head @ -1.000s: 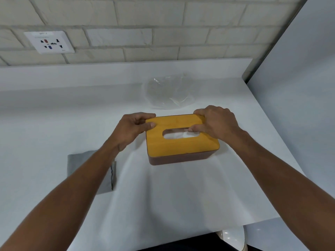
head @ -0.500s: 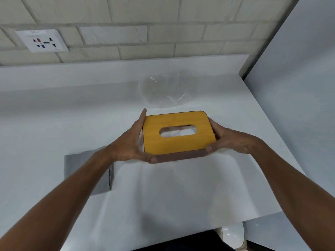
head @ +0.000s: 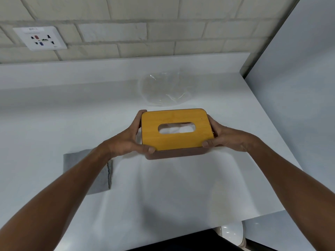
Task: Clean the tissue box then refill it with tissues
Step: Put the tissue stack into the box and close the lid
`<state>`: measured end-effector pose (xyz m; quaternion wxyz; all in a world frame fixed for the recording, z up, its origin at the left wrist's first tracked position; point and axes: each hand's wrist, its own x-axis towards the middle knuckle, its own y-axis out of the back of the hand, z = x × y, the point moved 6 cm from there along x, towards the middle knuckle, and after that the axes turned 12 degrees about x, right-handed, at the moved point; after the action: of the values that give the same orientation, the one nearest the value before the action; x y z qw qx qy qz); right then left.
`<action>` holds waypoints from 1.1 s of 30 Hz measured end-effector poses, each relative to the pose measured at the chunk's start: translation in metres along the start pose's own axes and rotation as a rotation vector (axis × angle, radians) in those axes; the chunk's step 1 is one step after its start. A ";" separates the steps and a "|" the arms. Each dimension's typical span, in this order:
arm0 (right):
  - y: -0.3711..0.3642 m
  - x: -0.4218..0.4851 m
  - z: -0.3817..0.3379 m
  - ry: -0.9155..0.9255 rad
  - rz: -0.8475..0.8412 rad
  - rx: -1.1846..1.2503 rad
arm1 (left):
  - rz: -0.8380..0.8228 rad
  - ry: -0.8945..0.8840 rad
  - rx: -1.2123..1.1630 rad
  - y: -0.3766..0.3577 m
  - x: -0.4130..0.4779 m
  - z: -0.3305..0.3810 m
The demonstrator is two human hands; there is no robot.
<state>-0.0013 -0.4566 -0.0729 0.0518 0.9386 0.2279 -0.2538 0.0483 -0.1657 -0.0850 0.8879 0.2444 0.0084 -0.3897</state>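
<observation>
The tissue box (head: 174, 142) has a yellow wooden lid with an oval slot and a dark brown body. White tissues (head: 175, 129) show through the slot. My left hand (head: 125, 140) grips the box's left end, thumb on the front corner. My right hand (head: 224, 138) grips the right end the same way. The box is at the middle of the white counter (head: 163, 192); whether it rests on the surface or is slightly raised I cannot tell.
A grey cloth (head: 101, 171) lies on the counter under my left forearm. A crumpled clear plastic wrapper (head: 163, 89) lies behind the box. A wall socket (head: 40, 38) sits on the brick wall. A white panel (head: 299, 87) bounds the counter on the right.
My hands left the top of the lid and moved to the two ends of the box, and they now grip it from the sides. The box sits slightly farther from me.
</observation>
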 end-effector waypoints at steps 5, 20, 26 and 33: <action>0.000 -0.009 0.002 -0.005 -0.041 0.063 | -0.034 0.011 -0.039 -0.002 0.001 -0.002; -0.006 -0.027 0.007 0.084 -0.026 0.090 | -0.047 0.091 0.088 0.004 0.005 -0.009; -0.008 -0.022 0.002 0.065 -0.012 0.154 | -0.061 0.048 0.029 0.002 0.003 -0.005; -0.005 -0.024 0.002 0.009 0.006 0.062 | -0.051 0.077 0.039 0.004 0.003 -0.005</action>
<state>-0.0228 -0.4622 -0.0631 0.0222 0.9416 0.2173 -0.2563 0.0541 -0.1628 -0.0881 0.8717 0.2763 0.0411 -0.4025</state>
